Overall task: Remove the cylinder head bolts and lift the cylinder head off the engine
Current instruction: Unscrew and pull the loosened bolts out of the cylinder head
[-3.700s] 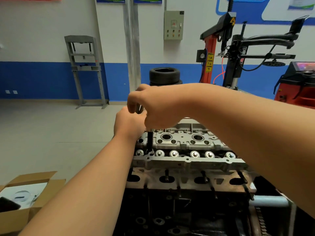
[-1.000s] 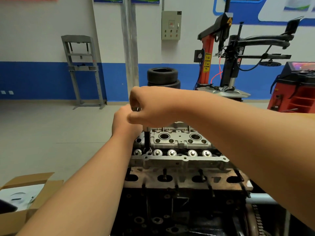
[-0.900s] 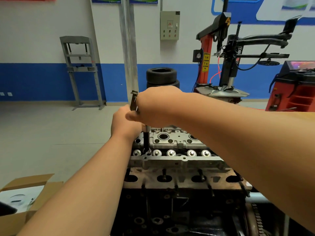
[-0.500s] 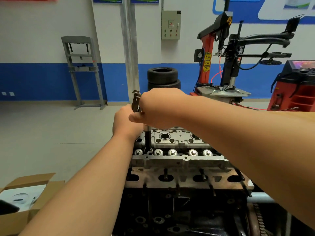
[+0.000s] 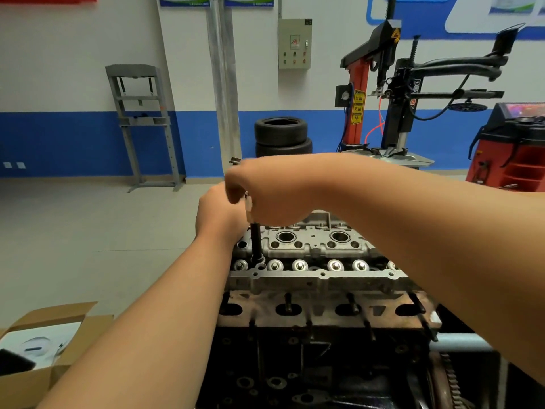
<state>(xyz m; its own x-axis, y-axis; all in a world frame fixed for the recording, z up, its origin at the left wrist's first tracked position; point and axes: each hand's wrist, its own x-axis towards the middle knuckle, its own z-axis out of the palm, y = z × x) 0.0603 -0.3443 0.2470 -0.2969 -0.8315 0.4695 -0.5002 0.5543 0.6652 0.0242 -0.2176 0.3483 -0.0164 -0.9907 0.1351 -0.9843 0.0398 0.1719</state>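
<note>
Bolt removal apparently unfinished at frame centre: right hand [image 5: 267,196] clamps fingers round a socket wrench [image 5: 256,243] on the unlifted cylinder head [image 5: 312,253], left hand [image 5: 219,216] alongside, its fingers hidden.

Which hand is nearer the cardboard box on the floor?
Left. The left hand is up and right of the cardboard box; the right hand, gripping the socket wrench, is farther right.

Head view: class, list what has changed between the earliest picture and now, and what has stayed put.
The right hand has swung the wrench handle: its end now pokes out past the knuckles, hidden before. Unchanged: the shaft stands in the same near-left bolt hole, the left hand beside it, the cylinder head on the engine.
</note>
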